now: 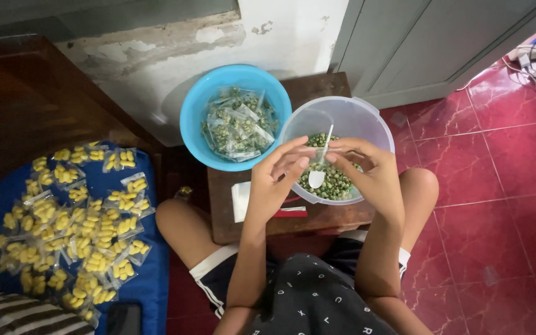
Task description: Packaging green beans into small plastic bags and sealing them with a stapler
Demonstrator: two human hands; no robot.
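My left hand [274,180] and my right hand [370,170] meet over a clear plastic bowl [367,121] of green peas [333,183]. Together they pinch a small clear plastic bag [317,151] between the fingertips. A white plastic spoon [319,174] rests in the peas just below the bag. To the left of the clear bowl stands a blue bowl [196,108] filled with several small sealed bags of green peas [238,127]. Both bowls sit on a small brown wooden stool [224,217] between my knees.
A blue cloth [150,273] at left carries a heap of several small bags of yellow snacks [75,223]. White paper and a red strip [290,213] lie on the stool. Red tiled floor [504,186] extends right, with a grey door and cables at top right.
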